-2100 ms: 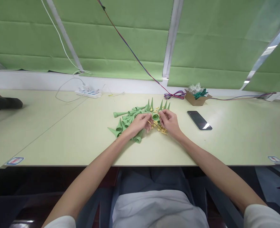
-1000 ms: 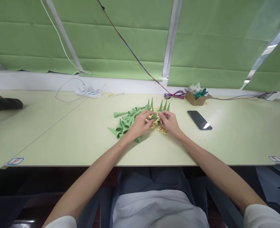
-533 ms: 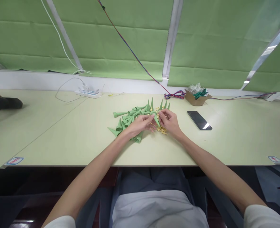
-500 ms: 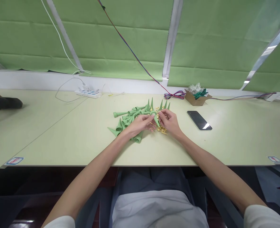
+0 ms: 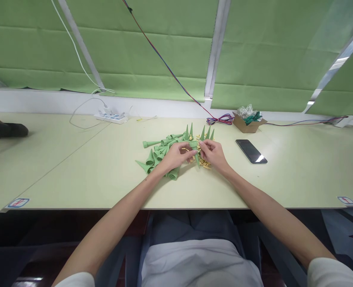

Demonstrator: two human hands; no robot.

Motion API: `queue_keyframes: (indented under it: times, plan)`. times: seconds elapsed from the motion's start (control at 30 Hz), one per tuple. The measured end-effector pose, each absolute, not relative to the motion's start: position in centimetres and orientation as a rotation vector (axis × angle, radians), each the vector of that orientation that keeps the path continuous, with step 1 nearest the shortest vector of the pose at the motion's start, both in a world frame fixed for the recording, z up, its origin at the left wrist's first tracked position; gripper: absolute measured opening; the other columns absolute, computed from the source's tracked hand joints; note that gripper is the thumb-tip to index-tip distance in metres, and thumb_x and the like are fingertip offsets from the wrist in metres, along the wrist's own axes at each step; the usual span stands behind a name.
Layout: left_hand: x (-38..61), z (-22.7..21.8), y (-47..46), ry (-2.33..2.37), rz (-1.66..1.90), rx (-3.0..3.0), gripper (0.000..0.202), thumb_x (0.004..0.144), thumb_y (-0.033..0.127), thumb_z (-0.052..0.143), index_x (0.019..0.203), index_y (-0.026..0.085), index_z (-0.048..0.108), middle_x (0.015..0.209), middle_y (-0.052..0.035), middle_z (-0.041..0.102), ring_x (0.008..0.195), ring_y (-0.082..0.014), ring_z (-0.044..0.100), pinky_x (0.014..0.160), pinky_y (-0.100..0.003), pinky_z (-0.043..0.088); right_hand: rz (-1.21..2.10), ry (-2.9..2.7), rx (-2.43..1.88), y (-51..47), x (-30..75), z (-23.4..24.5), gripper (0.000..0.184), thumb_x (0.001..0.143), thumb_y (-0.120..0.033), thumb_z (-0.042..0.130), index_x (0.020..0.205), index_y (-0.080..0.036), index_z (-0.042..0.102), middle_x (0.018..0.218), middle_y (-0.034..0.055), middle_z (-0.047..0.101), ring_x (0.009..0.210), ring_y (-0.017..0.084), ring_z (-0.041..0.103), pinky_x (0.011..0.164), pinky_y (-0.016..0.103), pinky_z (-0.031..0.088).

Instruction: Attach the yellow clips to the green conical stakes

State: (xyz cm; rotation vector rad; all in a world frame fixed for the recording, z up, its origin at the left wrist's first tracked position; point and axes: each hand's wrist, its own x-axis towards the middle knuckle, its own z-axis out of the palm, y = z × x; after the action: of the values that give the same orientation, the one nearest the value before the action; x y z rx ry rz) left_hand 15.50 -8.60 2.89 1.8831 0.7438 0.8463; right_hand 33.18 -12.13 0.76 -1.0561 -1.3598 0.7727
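Note:
A green plastic cone spike [image 5: 197, 159] is held by my left hand [image 5: 176, 154], its wide collar up between the fingers and its point toward me. Close on the right, my right hand [image 5: 213, 153] is pinched at the collar on a small yellow plastic piece [image 5: 198, 146], partly hidden by the fingertips. Under and behind my hands lie several small yellow pieces [image 5: 205, 164]. A heap of green cone spikes [image 5: 161, 149] lies to the left, partly covered by my left hand. Behind my hands, several spikes [image 5: 202, 133] stand upright, points up.
A black phone [image 5: 251, 151] lies to the right. Behind it are a small cardboard box [image 5: 248, 126] with plastic wrap and a coiled red-blue cable [image 5: 220, 119]. A white power strip [image 5: 112, 116] sits at the back left, and a black object [image 5: 7, 128] at the far left.
The spike between my hands has turned, so its collar faces up and its point hangs more directly toward me. My left fingers have shifted around it; the right hand has barely moved.

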Motion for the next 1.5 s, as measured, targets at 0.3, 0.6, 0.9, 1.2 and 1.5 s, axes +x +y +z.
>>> queue_keyframes:
  times: [0.3,0.6,0.9,1.2,1.5]
  plan:
    - [15.9,2.2,-8.4,0.731,1.005,2.131,0.015,0.083,0.030,0.065,0.087,0.016,0.066,0.099,-0.0061,0.069,0.078,-0.0151,0.065,0.067,-0.026,0.053,0.723,-1.384,-1.103,-12.4,33.1,1.3,0.043,0.088,-0.047,0.062,0.057,-0.019,0.051,0.044,-0.0041,0.044,0.041,0.009,0.036,0.043,0.026,0.027]
    - [16.0,2.2,-8.2,0.772,1.101,2.113,0.017,0.082,0.028,0.066,0.093,0.015,0.066,0.091,-0.0058,0.068,0.076,-0.0158,0.065,0.065,-0.026,0.054,0.775,-1.346,-1.061,-11.9,33.0,0.9,0.046,0.088,-0.056,0.060,0.062,-0.020,0.047,0.047,-0.0056,0.041,0.041,0.008,0.034,0.041,0.025,0.024]
    - [16.0,2.4,-8.3,0.791,1.128,2.055,0.023,0.081,0.032,0.067,0.099,0.017,0.062,0.100,-0.0056,0.066,0.074,-0.0130,0.063,0.064,-0.024,0.053,0.782,-1.396,-0.981,-11.8,33.1,0.6,0.046,0.090,-0.057,0.058,0.065,-0.021,0.044,0.053,-0.0055,0.038,0.044,0.008,0.033,0.044,0.025,0.026]
    - [16.0,2.7,-8.3,0.683,0.792,1.395,0.035,0.086,0.048,0.066,0.079,0.015,0.055,0.070,-0.0034,0.061,0.065,-0.0156,0.063,0.059,-0.029,0.053,0.521,-1.498,-1.020,-12.2,33.3,0.6,0.036,0.095,-0.048,0.052,0.074,-0.019,0.053,0.061,-0.0032,0.043,0.053,0.010,0.038,0.051,0.026,0.031]
    - [15.6,3.3,-8.5,0.590,0.669,1.293,0.038,0.078,0.046,0.076,0.080,0.015,0.054,0.065,0.0023,0.055,0.065,-0.0130,0.062,0.062,-0.026,0.049,0.426,-1.612,-1.050,-12.4,33.3,0.6,0.031,0.096,-0.042,0.051,0.076,-0.019,0.057,0.063,-0.0029,0.043,0.056,0.011,0.036,0.053,0.027,0.029]
